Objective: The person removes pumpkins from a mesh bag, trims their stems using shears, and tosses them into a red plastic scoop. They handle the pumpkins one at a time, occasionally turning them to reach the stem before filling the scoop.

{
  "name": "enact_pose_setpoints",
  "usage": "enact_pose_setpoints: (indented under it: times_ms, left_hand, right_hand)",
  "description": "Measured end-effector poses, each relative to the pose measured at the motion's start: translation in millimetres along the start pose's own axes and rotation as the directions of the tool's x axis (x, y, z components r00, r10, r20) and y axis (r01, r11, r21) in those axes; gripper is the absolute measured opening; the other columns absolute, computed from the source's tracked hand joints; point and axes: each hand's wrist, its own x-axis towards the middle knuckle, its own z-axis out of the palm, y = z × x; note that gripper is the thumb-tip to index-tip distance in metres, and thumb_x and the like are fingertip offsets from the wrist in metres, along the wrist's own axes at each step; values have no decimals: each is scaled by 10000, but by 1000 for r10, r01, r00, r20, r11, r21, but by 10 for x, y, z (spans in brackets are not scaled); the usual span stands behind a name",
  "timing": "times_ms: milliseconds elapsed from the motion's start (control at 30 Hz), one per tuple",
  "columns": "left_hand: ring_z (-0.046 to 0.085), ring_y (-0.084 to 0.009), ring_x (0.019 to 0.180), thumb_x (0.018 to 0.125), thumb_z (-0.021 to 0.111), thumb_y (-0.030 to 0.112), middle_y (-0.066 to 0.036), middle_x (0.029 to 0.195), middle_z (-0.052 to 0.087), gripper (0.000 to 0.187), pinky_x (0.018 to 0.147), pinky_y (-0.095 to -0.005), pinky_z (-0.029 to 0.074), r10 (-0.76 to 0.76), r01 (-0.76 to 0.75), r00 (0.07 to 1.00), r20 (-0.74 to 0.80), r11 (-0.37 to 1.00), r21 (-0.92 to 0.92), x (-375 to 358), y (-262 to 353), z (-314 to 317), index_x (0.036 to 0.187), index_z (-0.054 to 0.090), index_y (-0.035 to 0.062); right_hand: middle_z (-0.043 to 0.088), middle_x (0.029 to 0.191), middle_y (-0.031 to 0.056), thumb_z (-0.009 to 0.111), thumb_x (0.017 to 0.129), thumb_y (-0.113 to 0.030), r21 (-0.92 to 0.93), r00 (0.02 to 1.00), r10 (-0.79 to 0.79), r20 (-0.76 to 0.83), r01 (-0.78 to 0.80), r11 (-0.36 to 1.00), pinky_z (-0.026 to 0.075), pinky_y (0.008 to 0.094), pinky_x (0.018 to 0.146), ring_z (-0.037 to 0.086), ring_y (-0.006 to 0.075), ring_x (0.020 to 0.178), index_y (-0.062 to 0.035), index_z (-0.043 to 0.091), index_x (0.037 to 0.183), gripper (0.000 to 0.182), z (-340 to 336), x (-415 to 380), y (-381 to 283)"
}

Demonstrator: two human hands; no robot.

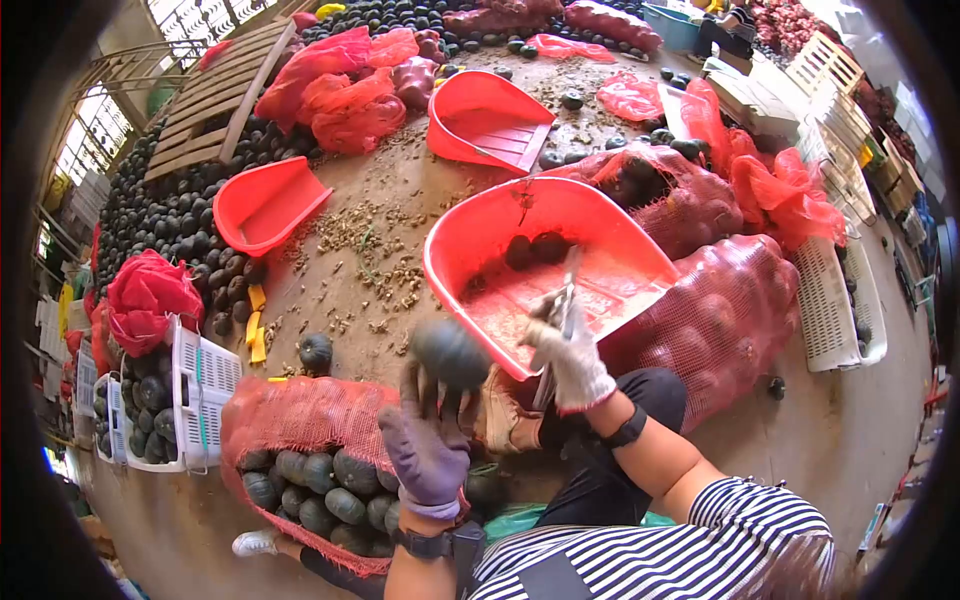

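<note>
My left hand, in a grey-purple glove, is raised under a dark green squash, its fingers at the squash's lower side. In a pale glove, my right hand is wrapped round a metal tool that looks like shears, pointing up over the near edge of a big red scoop. Two dark squashes lie inside that scoop. Below my left hand, an open red mesh bag holds several green squashes.
Full mesh bags stand right of the scoop. Two more red scoops lie farther off. White crates flank both sides. Squash piles and a wooden pallet are at left; a person is at the back.
</note>
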Motion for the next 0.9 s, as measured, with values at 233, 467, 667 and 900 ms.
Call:
enact_pose_setpoints:
  times_ms: [233, 467, 667, 900]
  left_hand:
    - [415, -287, 1360, 1025, 490, 387, -154, 1506, 387, 559, 1146, -411, 371, 287, -141, 819, -497, 940, 310, -383, 505, -1277, 1505, 390, 119]
    - [556, -186, 1136, 973, 564, 397, -19, 1267, 583, 476, 1034, -370, 415, 257, 61, 414, -873, 949, 309, -2086, 638, -2855, 1358, 536, 118]
    - [592, -210, 1136, 809, 804, 346, -98, 1211, 641, 614, 999, -363, 462, -12, 478, 833, -553, 517, 710, -1781, -25, -3130, 1262, 575, 0]
    - [637, -372, 1083, 636, 911, 444, -213, 1183, 635, 936, 957, -413, 509, 249, 622, 754, -608, 25, 782, -1841, -165, -2681, 1366, 469, 61]
  right_hand:
    - [551, 813, 65, 712, 773, -145, -327, 909, 410, -69, -409, 852, 546, 369, 613, 580, 211, 664, -76, 501, 1046, 352, -367, 239, 398]
    - [675, 1012, 239, 749, 689, -346, -956, 970, 230, 73, 3, 292, 522, 430, 803, 671, 370, 933, 37, 566, 1147, 624, -243, 260, 655]
    - [676, 1053, 250, 761, 672, -372, -973, 950, 306, 54, -19, 230, 521, 425, 859, 668, 374, 993, 28, 540, 1195, 695, -130, 173, 530]
    - [679, 1032, 243, 747, 678, -391, -986, 967, 251, 49, 7, 166, 516, 429, 863, 671, 381, 975, 10, 524, 1201, 696, -108, 130, 589]
